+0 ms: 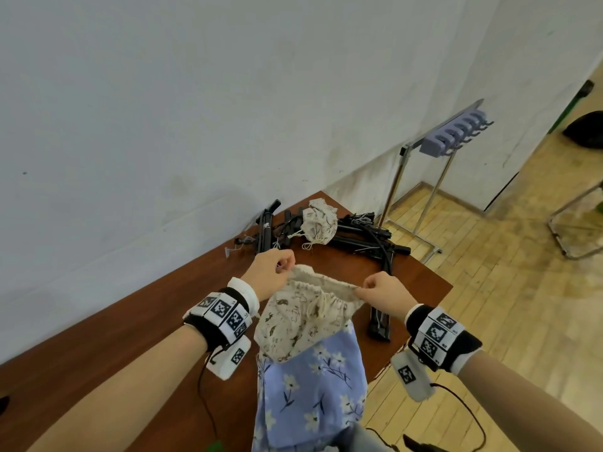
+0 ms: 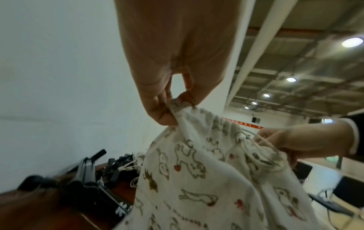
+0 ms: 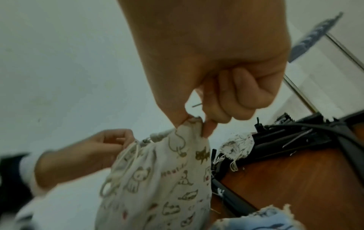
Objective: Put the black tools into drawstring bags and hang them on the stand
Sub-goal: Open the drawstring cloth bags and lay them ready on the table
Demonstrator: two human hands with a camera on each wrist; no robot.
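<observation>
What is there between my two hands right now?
The gathered top hem of the printed drawstring bag stretches from the left hand to the right hand, each pinching one end. The head view shows it best.

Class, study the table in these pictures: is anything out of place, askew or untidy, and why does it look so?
Yes. The black tools lie in a tangled heap at the table's far end, with a crumpled drawstring bag dumped on top. One black tool lies apart by the table's right edge.
</observation>
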